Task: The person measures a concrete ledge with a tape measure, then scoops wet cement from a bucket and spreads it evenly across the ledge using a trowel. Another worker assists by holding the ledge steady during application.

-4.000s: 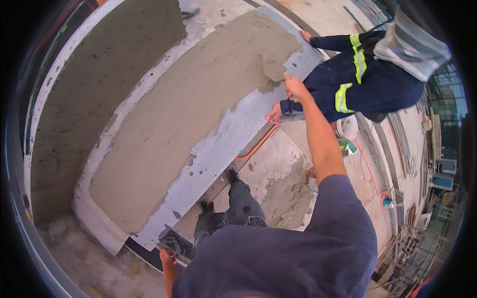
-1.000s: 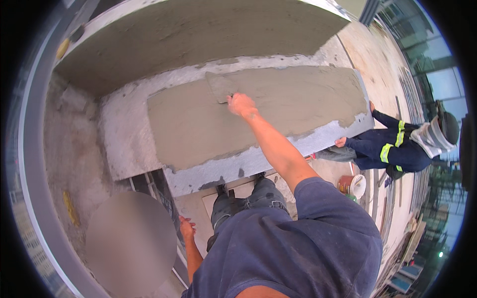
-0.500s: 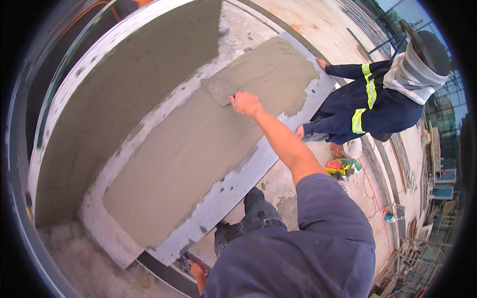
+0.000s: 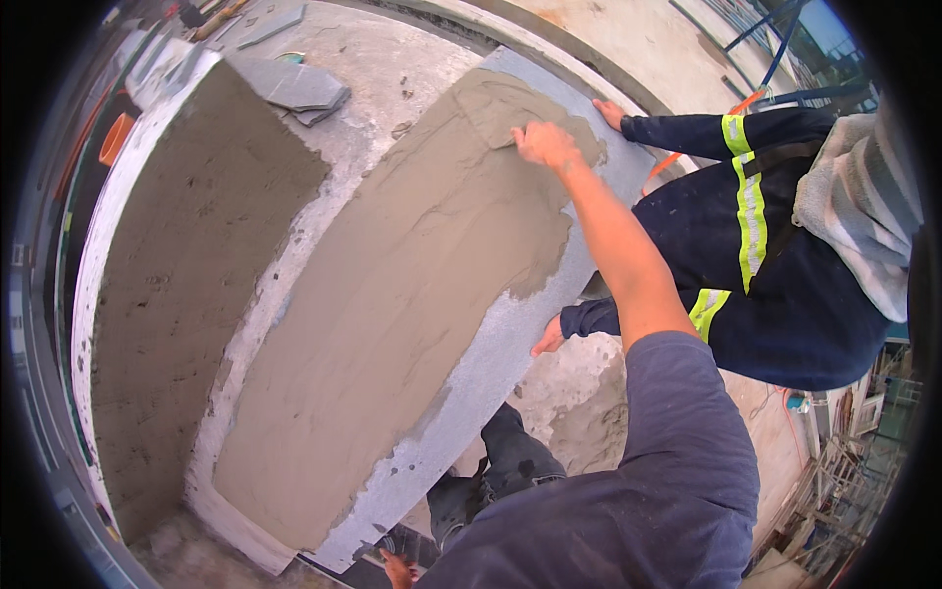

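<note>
My right hand (image 4: pixel 546 145) is closed round the handle of a mortar-smeared trowel (image 4: pixel 499 140), at the far part of a long stone slab (image 4: pixel 429 432). Wet grey mortar (image 4: pixel 363 294) covers most of the slab's top, smooth at the near end and ridged around the trowel. A strip of bare stone shows along the slab's right edge and far end. Low at the slab's near end, my left hand (image 4: pixel 397 567) is partly cut off by my clothing. Its fingers look curled on something dark that I cannot make out.
A co-worker in a dark reflective jacket (image 4: pixel 677 236) stands at the right, with both hands on the slab's edge. An upright mortar-coated panel (image 4: pixel 186 285) rises along the left. Flat stone pieces (image 4: pixel 294 83) lie beyond it. Scaffolding parts (image 4: pixel 834 501) stand at the lower right.
My right hand and the trowel have moved to the far end of the slab. The view has shifted, and the co-worker now appears closer, leaning along the right edge.
</note>
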Demonstrator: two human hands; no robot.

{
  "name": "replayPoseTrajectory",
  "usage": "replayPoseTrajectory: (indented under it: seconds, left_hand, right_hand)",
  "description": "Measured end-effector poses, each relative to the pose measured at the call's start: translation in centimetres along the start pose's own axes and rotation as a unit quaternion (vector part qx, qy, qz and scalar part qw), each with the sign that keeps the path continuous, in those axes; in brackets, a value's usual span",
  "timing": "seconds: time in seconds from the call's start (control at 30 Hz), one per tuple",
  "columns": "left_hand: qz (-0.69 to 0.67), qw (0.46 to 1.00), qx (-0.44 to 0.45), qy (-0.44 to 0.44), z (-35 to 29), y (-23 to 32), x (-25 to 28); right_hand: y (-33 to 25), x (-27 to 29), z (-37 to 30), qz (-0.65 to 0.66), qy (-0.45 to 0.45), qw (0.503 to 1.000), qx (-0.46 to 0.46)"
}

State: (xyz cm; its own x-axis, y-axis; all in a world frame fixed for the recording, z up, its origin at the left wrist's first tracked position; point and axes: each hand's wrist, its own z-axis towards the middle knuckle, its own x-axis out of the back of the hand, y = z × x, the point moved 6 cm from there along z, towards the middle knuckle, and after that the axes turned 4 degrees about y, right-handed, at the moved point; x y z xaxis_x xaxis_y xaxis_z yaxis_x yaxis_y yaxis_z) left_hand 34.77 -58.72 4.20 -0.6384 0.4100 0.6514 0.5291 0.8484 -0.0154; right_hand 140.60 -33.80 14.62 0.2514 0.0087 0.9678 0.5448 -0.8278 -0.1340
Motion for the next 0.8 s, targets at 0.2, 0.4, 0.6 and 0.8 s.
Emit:
replayPoseTrajectory:
  seconds: [0.2,0.4,0.6,0.8]
  left_hand:
    - [0.012,1.000,-0.027,0.004,1.6,3.3,0.7]
    - [0.016,0.999,0.003,-0.031,-0.2,4.4,0.0]
    - [0.011,1.000,-0.005,-0.024,0.3,4.8,1.1]
    - [0.007,1.000,0.010,-0.021,-0.8,1.9,1.8]
  right_hand:
    - [8.3,-0.8,-0.1,0.127,-0.044,0.981,-0.140]
    - [13.6,-0.6,-8.3,0.290,0.037,0.939,-0.180]
    - [16.8,-1.3,4.7,0.387,-0.048,0.912,-0.130]
    - [1.7,-4.1,-2.2,0.228,-0.156,0.957,0.091]
